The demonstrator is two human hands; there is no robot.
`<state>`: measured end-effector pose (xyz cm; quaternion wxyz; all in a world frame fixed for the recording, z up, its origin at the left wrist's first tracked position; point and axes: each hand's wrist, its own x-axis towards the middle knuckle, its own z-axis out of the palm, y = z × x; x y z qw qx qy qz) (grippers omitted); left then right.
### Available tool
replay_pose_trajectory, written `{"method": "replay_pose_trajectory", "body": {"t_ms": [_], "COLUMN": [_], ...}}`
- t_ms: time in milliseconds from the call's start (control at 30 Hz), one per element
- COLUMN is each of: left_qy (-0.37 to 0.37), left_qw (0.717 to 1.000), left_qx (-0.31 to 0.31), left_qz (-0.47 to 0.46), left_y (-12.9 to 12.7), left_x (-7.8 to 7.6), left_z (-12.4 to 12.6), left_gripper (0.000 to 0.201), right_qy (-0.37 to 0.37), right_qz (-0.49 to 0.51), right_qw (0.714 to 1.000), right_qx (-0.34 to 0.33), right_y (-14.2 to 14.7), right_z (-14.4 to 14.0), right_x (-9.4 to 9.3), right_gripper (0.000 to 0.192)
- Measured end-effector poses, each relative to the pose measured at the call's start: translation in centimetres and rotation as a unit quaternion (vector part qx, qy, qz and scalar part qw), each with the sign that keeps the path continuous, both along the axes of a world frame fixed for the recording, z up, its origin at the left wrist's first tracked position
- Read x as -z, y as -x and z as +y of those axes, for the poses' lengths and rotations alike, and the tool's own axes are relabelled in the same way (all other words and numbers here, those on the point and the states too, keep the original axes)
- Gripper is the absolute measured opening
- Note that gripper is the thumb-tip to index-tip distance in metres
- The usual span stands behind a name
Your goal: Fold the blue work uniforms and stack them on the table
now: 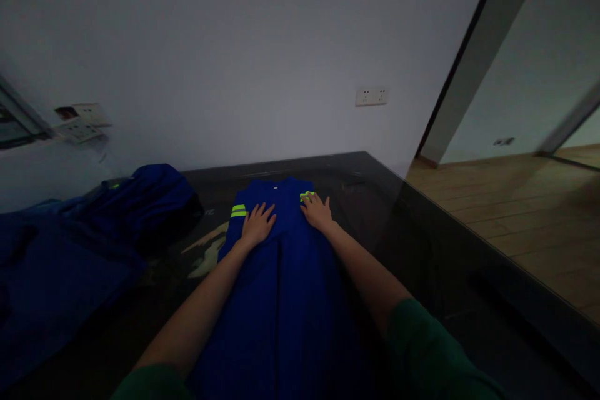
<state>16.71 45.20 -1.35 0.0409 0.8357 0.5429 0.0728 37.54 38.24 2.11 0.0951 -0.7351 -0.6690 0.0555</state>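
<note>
A blue work coverall [300,275] lies spread lengthwise on the dark table, its collar end toward the wall. Yellow-green reflective bands [239,210] cross its sleeve parts on both sides. My left hand [257,225] rests flat on the upper left of the garment, beside one band, fingers spread. On the upper right, my right hand [317,210] lies with its fingers out, partly over the other band. Neither hand grips the cloth. Both forearms reach across the garment and hide parts of its sides.
A heap of blue clothing [70,262] covers the table's left side. The dark table [398,250] meets a white wall with a double socket [372,97]. Past the table's right edge is a wooden floor [492,206]. More sockets [79,128] are on the left wall.
</note>
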Motion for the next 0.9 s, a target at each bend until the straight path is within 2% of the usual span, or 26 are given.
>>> {"method": "replay_pose_trajectory", "body": {"t_ms": [133,233,300,367,467,533,600,667,733,833,900], "left_qy": [-0.005,0.001,-0.004,-0.028,-0.082,-0.091,-0.075,-0.055,-0.049,-0.067,-0.076], "left_qw": [1.0,0.999,0.999,0.996,0.988,0.985,0.984,0.983,0.981,0.973,0.962], "left_qx": [-0.001,0.003,-0.001,-0.008,0.012,0.047,0.083,0.118,0.146,0.185,0.233], "left_qz": [-0.024,-0.035,-0.052,-0.082,-0.128,-0.14,-0.138,-0.127,-0.115,-0.119,-0.122], "left_y": [-0.1,-0.1,0.0,0.0,-0.1,-0.1,0.0,0.4,1.1,2.4,3.3], "left_x": [0.9,0.7,0.4,0.0,-0.6,-1.1,-1.5,-1.9,-2.2,-2.8,-3.2], "left_z": [-0.1,0.0,-0.2,-0.4,-1.0,-1.8,-2.9,-4.3,-6.0,-8.5,-10.0], "left_gripper": [0.054,0.053,0.051,0.047,0.039,0.034,0.032,0.033,0.035,0.037,0.04], "right_qy": [-0.002,-0.028,-0.049,-0.065,-0.06,-0.059,-0.074,-0.106,-0.141,-0.197,-0.2], "right_qz": [-0.048,-0.074,-0.071,-0.048,-0.008,0.001,-0.01,-0.018,-0.009,0.053,0.118], "right_qw": [0.999,0.997,0.996,0.996,0.989,0.981,0.977,0.976,0.977,0.976,0.973], "right_qx": [0.008,0.02,-0.002,-0.045,-0.138,-0.182,-0.199,-0.187,-0.157,-0.072,0.0], "right_y": [-1.4,-2.4,-2.4,-2.0,-0.6,0.5,1.3,1.4,1.0,-0.1,-0.4], "right_z": [0.0,-1.5,-3.8,-7.9,-16.8,-23.3,-28.8,-32.8,-35.3,-38.1,-40.0], "right_x": [1.2,0.4,-0.7,-1.9,-2.7,-2.1,-0.7,0.7,1.5,1.5,1.3], "right_gripper": [0.051,0.052,0.052,0.05,0.046,0.045,0.047,0.053,0.055,0.037,0.03]}}
